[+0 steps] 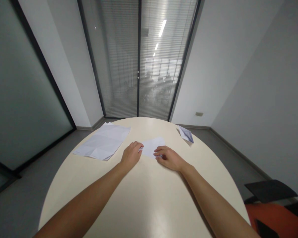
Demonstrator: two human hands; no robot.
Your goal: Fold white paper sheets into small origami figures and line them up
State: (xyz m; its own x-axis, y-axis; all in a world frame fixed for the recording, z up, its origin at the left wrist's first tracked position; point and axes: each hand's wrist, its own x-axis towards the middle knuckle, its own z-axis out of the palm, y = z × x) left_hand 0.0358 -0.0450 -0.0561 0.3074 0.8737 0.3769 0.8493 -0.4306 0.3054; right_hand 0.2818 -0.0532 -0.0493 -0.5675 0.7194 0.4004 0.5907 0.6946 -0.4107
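Nearest the camera, 2 bare forearms [89,201] slant in from the lower edge and converge over the smooth, glossy cream top of a round table [149,201]. The left hand [132,154] lies knuckles up, fingers curled at the left edge of a small white paper [151,147]; the right hand [171,158] arches at its near right part, fingers bent and thumb tucked below. The hands are apart, the paper flat between them; whether either pinches it firmly, I cannot tell. To the left lies a loose pile of thin, creased white sheets [103,140], corners misaligned. Near the far right rim sits 1 folded paper [186,134], angular and sharply creased, its right side shaded bluish.
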